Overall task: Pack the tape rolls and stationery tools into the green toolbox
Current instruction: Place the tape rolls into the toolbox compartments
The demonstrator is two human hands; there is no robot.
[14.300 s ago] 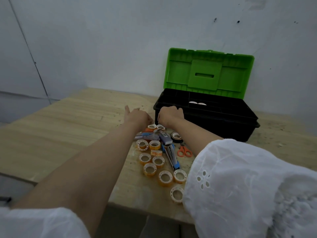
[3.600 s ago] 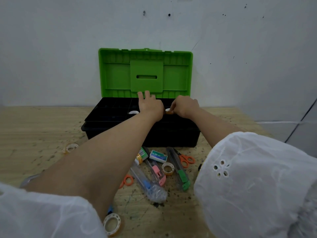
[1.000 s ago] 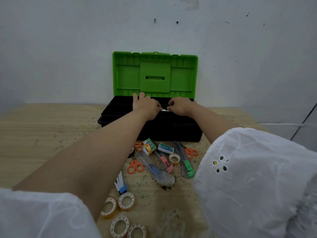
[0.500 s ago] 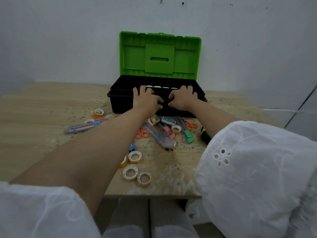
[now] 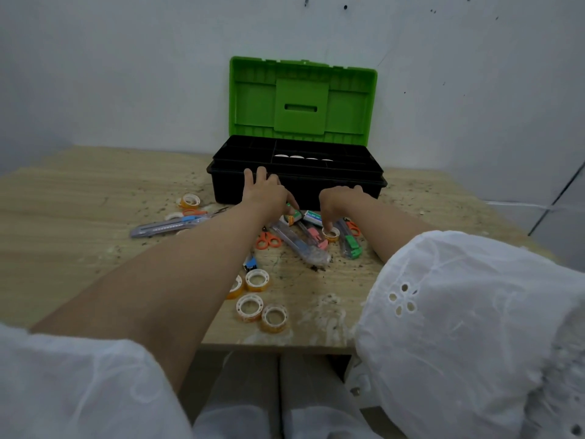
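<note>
Head view: the green toolbox (image 5: 300, 104) stands open at the far side of the worktop (image 5: 79, 201). The left hand (image 5: 266, 194), fingers spread, hovers over the stationery tools (image 5: 305, 247) just in front of it. The right hand (image 5: 340, 201) curls its fingers onto a tape roll (image 5: 331, 234); whether it grips the roll cannot be told.

I see the green toolbox (image 5: 297, 188) standing open at the back of the surface, lid (image 5: 253, 103) upright, with four white-topped tape rolls (image 5: 304, 158) lined up in its black tray (image 5: 240, 158). Loose rolls (image 5: 258, 279), orange scissors (image 5: 268, 240) and a grey cutter (image 5: 164, 228) lie scattered just before it.
</note>
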